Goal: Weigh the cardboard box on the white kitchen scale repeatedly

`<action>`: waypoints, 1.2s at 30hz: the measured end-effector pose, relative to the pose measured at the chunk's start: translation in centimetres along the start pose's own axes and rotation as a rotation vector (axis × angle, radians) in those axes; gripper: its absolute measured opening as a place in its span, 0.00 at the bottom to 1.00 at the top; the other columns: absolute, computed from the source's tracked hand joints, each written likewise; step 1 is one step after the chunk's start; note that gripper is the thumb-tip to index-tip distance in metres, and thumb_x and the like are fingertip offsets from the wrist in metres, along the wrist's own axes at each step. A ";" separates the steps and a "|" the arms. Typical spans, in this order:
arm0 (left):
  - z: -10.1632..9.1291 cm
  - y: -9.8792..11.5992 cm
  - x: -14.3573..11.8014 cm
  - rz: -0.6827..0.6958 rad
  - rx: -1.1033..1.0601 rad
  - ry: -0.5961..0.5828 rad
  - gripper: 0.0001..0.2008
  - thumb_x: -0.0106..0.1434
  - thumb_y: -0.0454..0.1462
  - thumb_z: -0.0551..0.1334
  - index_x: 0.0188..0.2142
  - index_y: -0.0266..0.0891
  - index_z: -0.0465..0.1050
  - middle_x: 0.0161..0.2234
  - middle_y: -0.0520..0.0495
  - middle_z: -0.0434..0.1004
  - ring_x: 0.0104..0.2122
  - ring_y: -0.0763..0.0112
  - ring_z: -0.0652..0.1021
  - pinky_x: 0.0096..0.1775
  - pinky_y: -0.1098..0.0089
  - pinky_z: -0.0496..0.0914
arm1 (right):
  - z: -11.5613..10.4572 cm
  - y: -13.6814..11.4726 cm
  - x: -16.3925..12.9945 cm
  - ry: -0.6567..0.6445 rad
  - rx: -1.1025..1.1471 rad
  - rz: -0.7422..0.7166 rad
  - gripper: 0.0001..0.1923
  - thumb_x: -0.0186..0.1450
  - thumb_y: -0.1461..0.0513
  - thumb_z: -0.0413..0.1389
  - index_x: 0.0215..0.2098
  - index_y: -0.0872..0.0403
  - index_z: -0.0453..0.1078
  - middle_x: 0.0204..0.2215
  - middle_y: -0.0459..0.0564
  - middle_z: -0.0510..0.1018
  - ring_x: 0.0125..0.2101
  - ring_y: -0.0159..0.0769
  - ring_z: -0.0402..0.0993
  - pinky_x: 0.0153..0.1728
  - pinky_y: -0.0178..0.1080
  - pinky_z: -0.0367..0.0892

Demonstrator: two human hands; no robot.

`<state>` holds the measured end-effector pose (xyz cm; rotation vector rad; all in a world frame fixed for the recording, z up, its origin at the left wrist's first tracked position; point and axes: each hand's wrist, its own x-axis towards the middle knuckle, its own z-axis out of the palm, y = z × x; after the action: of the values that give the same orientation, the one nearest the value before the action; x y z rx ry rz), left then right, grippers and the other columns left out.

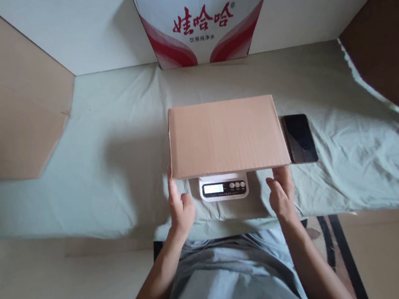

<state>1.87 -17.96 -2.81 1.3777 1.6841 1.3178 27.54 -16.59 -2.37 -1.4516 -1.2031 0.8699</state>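
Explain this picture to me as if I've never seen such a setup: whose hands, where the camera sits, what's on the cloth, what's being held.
There is no machine here, just one person's bare hands. The single picture comes from a camera worn on their head, looking forward and down, so both forearms enter from the bottom.

The left hand and right hand are at the near corners of a plain cardboard box; their fingers are partly hidden, so the exact grip can't be seen.

Below the box's near edge shows a white digital scale with a lit display. Whether the box rests on it is hidden.

A dark phone lies on the pale green cloth, to the right. A white-and-red carton stands behind.
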 end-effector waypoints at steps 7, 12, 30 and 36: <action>-0.2 -0.7 0.5 -0.039 -0.018 0.005 0.43 0.55 0.20 0.51 0.67 0.46 0.45 0.68 0.50 0.48 0.67 0.67 0.52 0.67 0.64 0.46 | -0.1 0.0 -0.2 0.013 0.049 0.044 0.27 0.60 0.62 0.50 0.58 0.42 0.60 0.61 0.44 0.65 0.62 0.40 0.59 0.65 0.52 0.52; -0.2 -0.9 0.4 -0.040 -0.022 0.011 0.43 0.55 0.20 0.51 0.67 0.48 0.45 0.68 0.51 0.48 0.67 0.68 0.51 0.67 0.63 0.46 | -0.1 -0.2 -0.1 0.021 0.032 0.048 0.25 0.60 0.61 0.50 0.56 0.43 0.62 0.59 0.46 0.67 0.60 0.42 0.61 0.63 0.53 0.54; 0.0 3.0 2.2 0.011 -0.190 0.011 0.40 0.55 0.22 0.50 0.65 0.48 0.50 0.63 0.49 0.60 0.66 0.69 0.56 0.67 0.65 0.51 | 1.9 -3.4 1.0 0.044 0.197 -0.074 0.25 0.65 0.47 0.45 0.55 0.49 0.65 0.55 0.53 0.70 0.62 0.46 0.59 0.62 0.55 0.55; 0.7 4.1 2.9 0.026 -0.221 -0.012 0.37 0.55 0.23 0.50 0.64 0.46 0.54 0.61 0.47 0.64 0.63 0.66 0.63 0.63 0.64 0.60 | 2.3 -4.0 1.2 -0.008 0.209 -0.043 0.29 0.64 0.45 0.45 0.58 0.47 0.61 0.56 0.53 0.70 0.63 0.46 0.58 0.63 0.55 0.55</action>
<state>3.14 -15.10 1.14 1.2792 1.4675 1.4596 24.71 -14.89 1.06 -1.2511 -1.1103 0.9432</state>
